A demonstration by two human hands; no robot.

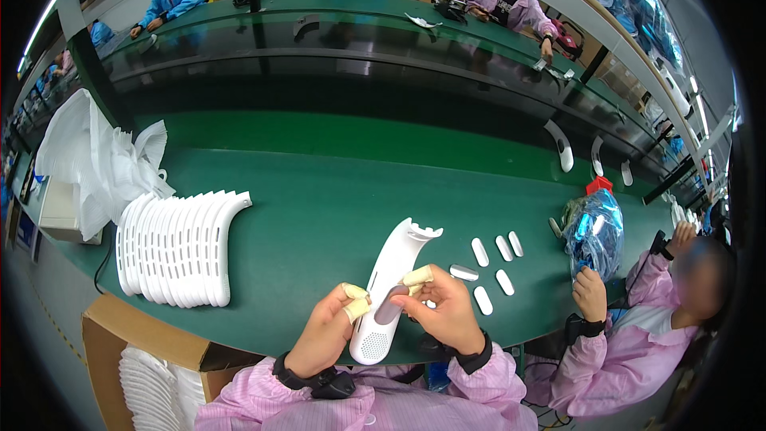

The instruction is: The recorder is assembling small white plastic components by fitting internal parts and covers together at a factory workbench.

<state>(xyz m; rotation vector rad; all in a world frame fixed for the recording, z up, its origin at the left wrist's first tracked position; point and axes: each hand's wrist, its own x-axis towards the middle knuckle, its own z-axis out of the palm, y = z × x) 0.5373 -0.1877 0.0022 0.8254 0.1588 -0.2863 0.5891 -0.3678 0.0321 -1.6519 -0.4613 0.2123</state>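
Nearest the camera, two pink sleeves (pixel 375 403) are seen rising from the lower edge, each wrist ringed by a dark band. A long, curved white plastic shell (pixel 388 291) is held between the two hands just above the near edge of the green table (pixel 319 199). Its rounded, perforated end is turned toward the person, and its notched end is pointed away over the table.

The left hand (pixel 327 331) is curled around the shell's left edge, with the thumb and forefinger, both capped in yellowish finger cots, pressed against it. The right hand (pixel 447 315) is closed at the shell's right side; a small grey oval insert (pixel 392 303) is pinched there between its capped fingertips and laid against a slot in the shell's face.

Just beside the right hand, several small white oval pieces (pixel 493 259) are laid out flat on the table, apart from one another. To the left, a row of white slotted curved shells (pixel 179 247) is stacked on edge, with a heap of white foam sheets (pixel 96 164) behind it. An open cardboard box (pixel 152 359) holding more white parts is set below the table's left corner.

At the right, a co-worker in pink is seated, one hand (pixel 590 291) placed by a crumpled blue plastic bag (pixel 594 231).
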